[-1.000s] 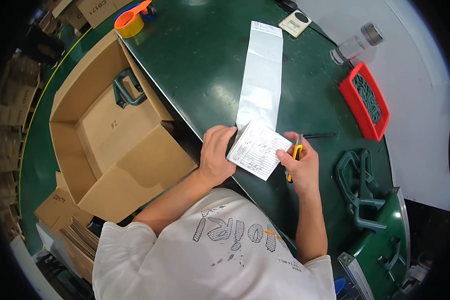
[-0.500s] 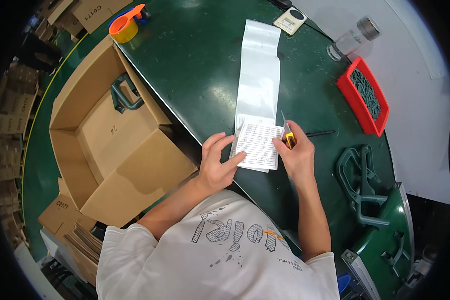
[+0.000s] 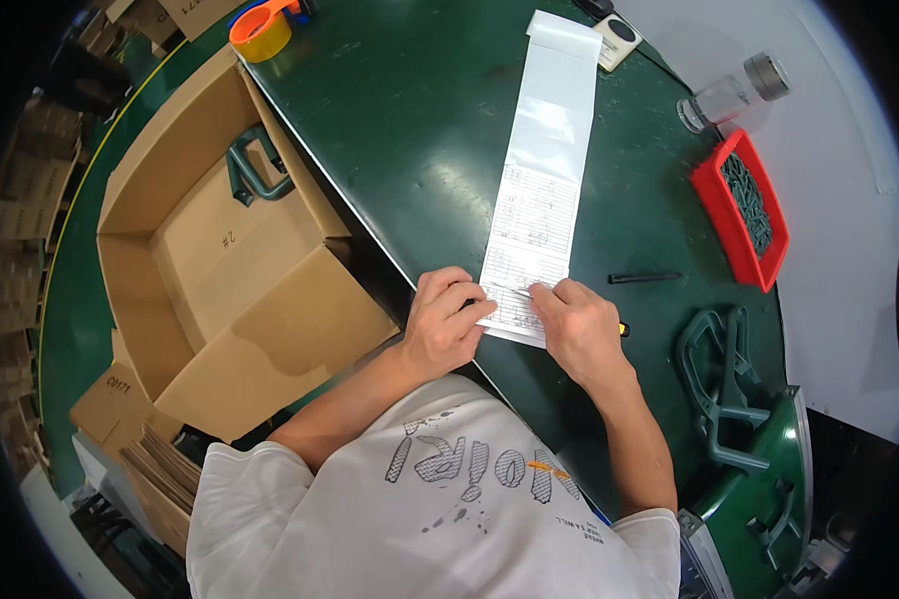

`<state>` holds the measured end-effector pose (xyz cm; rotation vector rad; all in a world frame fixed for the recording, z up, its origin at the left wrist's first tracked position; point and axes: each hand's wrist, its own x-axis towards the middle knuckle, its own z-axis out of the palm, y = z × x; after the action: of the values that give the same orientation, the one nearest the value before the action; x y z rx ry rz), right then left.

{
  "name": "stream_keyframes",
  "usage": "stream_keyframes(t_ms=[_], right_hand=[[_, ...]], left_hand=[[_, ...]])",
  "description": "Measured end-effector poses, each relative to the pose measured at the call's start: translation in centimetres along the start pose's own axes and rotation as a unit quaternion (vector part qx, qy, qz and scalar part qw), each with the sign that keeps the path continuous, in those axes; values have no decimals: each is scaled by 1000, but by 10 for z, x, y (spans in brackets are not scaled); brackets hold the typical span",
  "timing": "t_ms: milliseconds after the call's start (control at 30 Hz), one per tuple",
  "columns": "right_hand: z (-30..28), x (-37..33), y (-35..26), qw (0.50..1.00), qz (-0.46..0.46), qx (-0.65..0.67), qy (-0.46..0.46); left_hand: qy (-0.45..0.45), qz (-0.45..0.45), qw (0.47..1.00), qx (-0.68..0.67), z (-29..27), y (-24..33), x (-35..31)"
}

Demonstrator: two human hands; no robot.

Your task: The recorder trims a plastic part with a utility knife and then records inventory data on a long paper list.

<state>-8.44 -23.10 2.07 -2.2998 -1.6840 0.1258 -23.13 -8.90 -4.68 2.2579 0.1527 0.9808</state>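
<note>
A long white strip of printed sheets (image 3: 536, 200) lies unfolded on the green table, its lined lower part between my hands. The fingers of my left hand (image 3: 444, 324) are closed at the strip's lower left edge, pinching it. My right hand (image 3: 581, 329) is closed over the lower right part, fingertips on the paper. A utility knife (image 3: 623, 329) is held in this hand; only its yellow and black end shows beside the palm, the rest being mostly hidden. A black pen (image 3: 645, 278) lies to the right of the strip.
To the left stands an open carton (image 3: 185, 329) with a green handle-shaped part (image 3: 255, 170) inside. Orange tape dispenser (image 3: 260, 32) sits at the far table edge. On the right are a red bin (image 3: 714, 200) of small green pieces, a glass bottle (image 3: 724, 98) and green frame parts (image 3: 714, 384).
The folded lower sheets have been opened out, so more printed lines show. My hands have moved closer together on the strip, and the knife has turned mostly behind my right hand.
</note>
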Motion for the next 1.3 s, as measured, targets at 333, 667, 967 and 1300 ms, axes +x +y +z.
stream_keyframes(t_ms=[333,667,967,1300], right_hand=[[3,7,-4,1000,-24,-13,3],[3,7,-6,999,-32,-24,-10],[1,8,-5,998,-42,-46,-20],[1,2,3,996,-53,-72,-13]], left_hand=[[1,-16,1000,-7,-2,1,-1],[-2,-17,1000,-10,-2,0,-1],[-16,-22,1000,-5,-3,1,2],[-22,-23,999,0,-3,2,1]])
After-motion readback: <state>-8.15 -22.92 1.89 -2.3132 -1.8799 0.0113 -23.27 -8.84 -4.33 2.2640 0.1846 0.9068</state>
